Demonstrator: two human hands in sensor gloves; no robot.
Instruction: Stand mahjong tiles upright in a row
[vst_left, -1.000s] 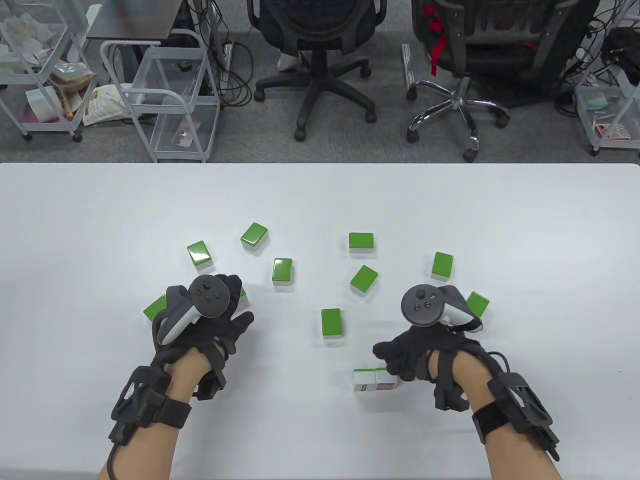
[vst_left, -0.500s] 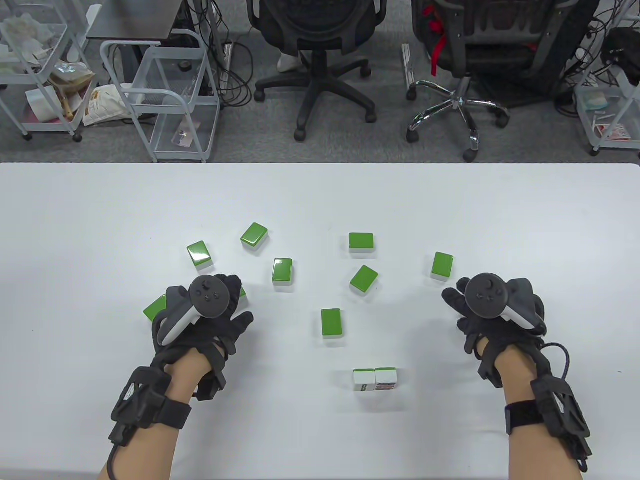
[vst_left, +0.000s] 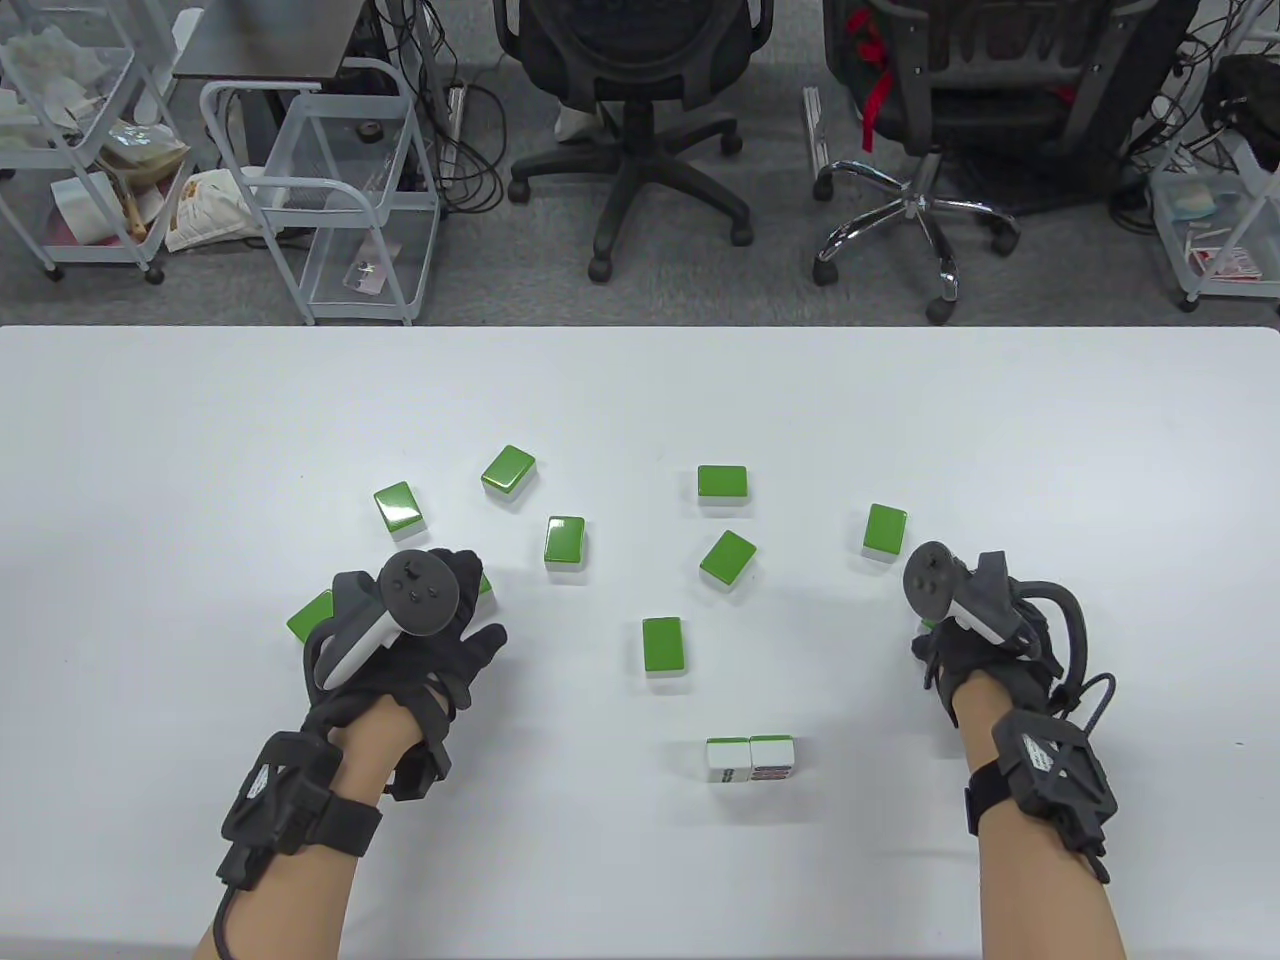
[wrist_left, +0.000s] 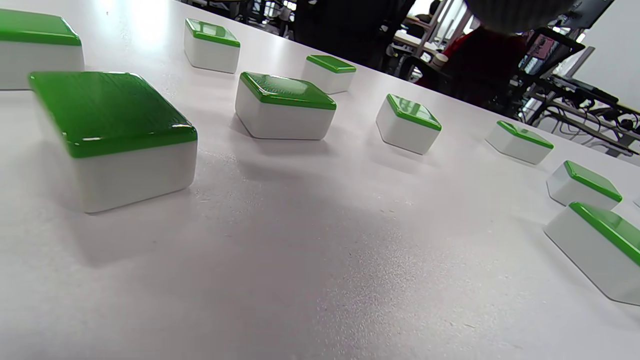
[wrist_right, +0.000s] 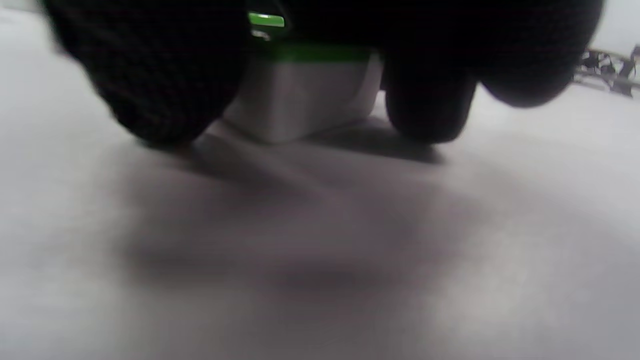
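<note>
While the white surface (vst_left: 200, 420) carries scattered green-backed tiles, my left hand (vst_left: 420, 640) rests flat left of the upright pair (vst_left: 750, 758), its grip unclear. Right of that pair, my right hand (vst_left: 985, 640) closes its fingers (wrist_right: 160, 75) around a flat tile (wrist_right: 305, 85).
</note>
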